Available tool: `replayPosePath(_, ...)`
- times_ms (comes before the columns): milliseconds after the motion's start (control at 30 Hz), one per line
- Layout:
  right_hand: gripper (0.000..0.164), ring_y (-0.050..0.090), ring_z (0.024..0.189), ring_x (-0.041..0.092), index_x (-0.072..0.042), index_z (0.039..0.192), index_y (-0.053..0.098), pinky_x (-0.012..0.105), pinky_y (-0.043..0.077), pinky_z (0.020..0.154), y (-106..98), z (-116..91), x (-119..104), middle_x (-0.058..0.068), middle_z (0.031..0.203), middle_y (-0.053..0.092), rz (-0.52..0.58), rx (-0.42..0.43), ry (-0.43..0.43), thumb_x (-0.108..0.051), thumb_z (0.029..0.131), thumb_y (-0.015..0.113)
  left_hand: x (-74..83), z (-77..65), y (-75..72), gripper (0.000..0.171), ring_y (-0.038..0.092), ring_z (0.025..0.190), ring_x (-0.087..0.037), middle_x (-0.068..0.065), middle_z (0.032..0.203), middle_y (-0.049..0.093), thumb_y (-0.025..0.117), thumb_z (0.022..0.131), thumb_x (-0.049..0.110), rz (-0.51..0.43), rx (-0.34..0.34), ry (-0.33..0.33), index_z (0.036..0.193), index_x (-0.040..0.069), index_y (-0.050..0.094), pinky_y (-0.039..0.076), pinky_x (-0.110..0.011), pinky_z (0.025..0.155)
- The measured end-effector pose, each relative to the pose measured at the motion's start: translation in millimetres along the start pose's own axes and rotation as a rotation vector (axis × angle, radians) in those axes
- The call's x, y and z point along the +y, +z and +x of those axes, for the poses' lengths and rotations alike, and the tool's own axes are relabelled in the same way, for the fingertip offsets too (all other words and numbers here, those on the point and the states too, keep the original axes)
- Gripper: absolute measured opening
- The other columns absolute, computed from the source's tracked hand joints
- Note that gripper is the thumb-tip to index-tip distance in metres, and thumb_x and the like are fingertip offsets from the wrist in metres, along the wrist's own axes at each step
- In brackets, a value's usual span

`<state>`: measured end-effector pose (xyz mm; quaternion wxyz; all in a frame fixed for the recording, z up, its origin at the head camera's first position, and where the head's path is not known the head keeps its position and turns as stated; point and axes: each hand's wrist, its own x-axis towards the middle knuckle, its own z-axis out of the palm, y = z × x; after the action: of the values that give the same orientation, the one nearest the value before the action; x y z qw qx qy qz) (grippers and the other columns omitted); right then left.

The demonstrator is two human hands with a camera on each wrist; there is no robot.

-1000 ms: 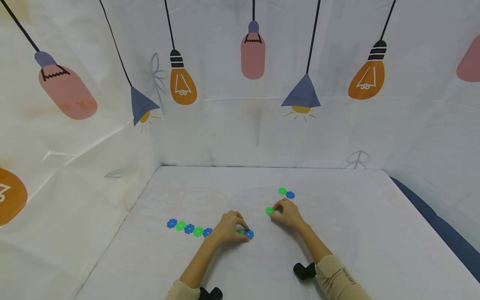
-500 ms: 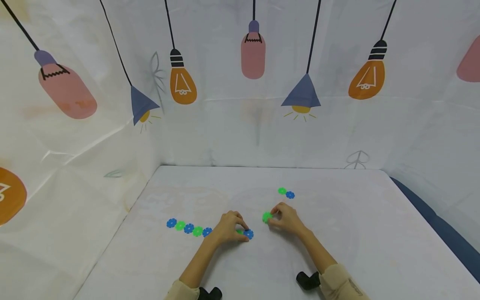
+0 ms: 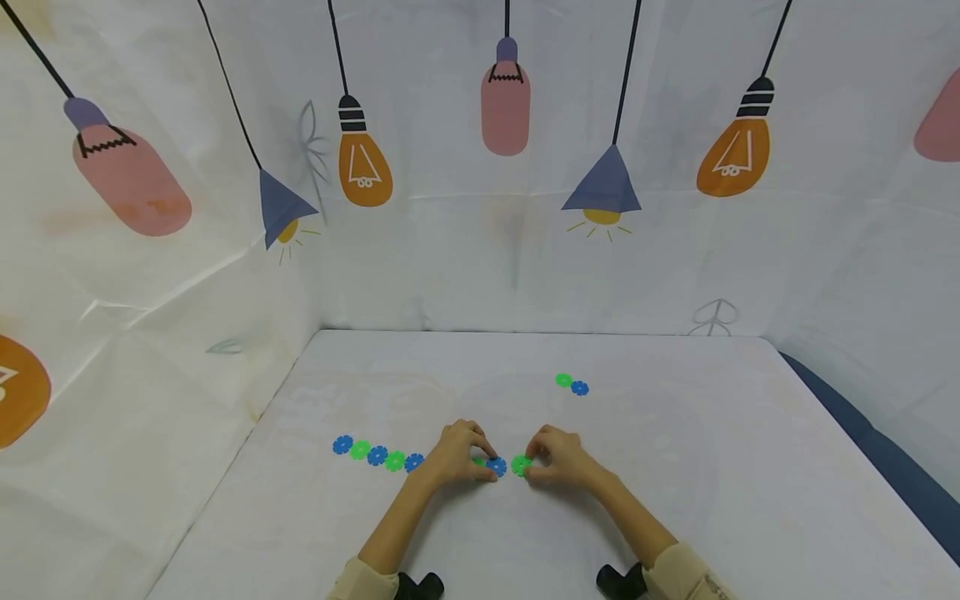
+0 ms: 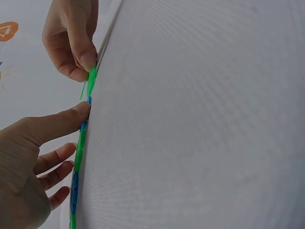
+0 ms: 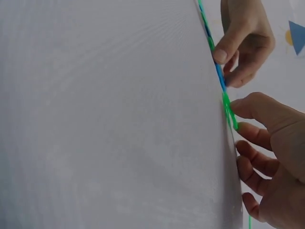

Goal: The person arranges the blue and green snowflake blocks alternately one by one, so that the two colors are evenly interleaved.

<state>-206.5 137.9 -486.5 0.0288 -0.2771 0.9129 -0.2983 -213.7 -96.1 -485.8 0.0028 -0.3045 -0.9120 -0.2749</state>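
Note:
A row of alternating blue and green flower-shaped plastic discs [image 3: 377,456] lies on the white table, partly hidden under my left hand [image 3: 453,457]. The thumb and index finger of that hand hold the blue disc [image 3: 497,467] at the row's right end. My right hand [image 3: 564,460] pinches a green disc [image 3: 520,465] by its right edge, a short gap from the blue one in the head view. In the right wrist view this green disc [image 5: 228,107] appears tilted near the blue end. The other right fingers curl loosely beside it.
Farther back on the table [image 3: 675,458] lie a loose green disc [image 3: 564,380] and a blue disc [image 3: 580,388], side by side. A white cloth wall [image 3: 450,275] printed with lamps rises behind the table and along its left side.
My right hand has brought the green disc toward me and to the left, from near the two loose discs to beside the row's blue end. The left hand has stayed in place.

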Motion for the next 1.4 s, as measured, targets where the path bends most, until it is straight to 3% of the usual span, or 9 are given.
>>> replayPosePath(267,0.016,0.051,0.083,0.015,-0.012,0.084,0.063,0.039,0.029,0.072,5,-2,-5,-0.004,0.087,0.053,-0.027,0.021,-0.024,-0.021,0.074,0.072,0.6,-2.0,-1.2,0.024,0.050,0.088,-0.017,0.000,0.089,0.061,0.083,0.069,0.030,-0.009,0.041,0.077,0.084,0.013,0.077,0.038,-0.042,0.080)
replayPosePath(500,0.016,0.050,0.083,0.013,-0.012,0.085,0.063,0.038,0.028,0.072,5,-2,-8,-0.003,0.088,0.053,-0.023,0.030,-0.033,-0.022,0.076,0.072,0.8,-0.9,0.2,0.025,0.050,0.092,-0.017,0.001,0.092,0.061,0.084,0.067,0.031,0.001,0.002,-0.003,0.085,0.016,0.077,0.037,-0.043,0.086)
replayPosePath(867,0.020,0.053,0.085,0.017,-0.009,0.091,0.064,0.037,0.032,0.074,1,-3,-6,-0.002,0.090,0.058,0.004,0.016,-0.044,-0.024,0.080,0.072,2.4,-1.4,-0.6,0.025,0.050,0.093,-0.017,0.002,0.093,0.060,0.084,0.066,0.032,0.000,-0.005,-0.029,0.085,0.017,0.077,0.037,-0.042,0.087)
replayPosePath(1067,0.021,0.055,0.084,0.017,-0.007,0.096,0.064,0.034,0.043,0.075,-14,-2,5,-0.001,0.093,0.061,0.071,0.032,-0.030,-0.023,0.084,0.069,1.3,-1.2,0.6,0.025,0.049,0.094,-0.017,0.002,0.094,0.060,0.084,0.067,0.032,-0.020,-0.013,-0.040,0.086,0.017,0.077,0.036,-0.043,0.089)
replayPosePath(1400,0.022,0.057,0.082,0.021,0.003,0.098,0.064,0.033,0.048,0.073,-40,4,42,0.010,0.092,0.064,0.134,0.184,0.044,-0.013,0.083,0.070,1.8,-2.6,-0.6,0.025,0.049,0.096,-0.019,0.001,0.095,0.060,0.084,0.068,0.031,-0.035,-0.012,-0.023,0.086,0.015,0.077,0.035,-0.046,0.091)
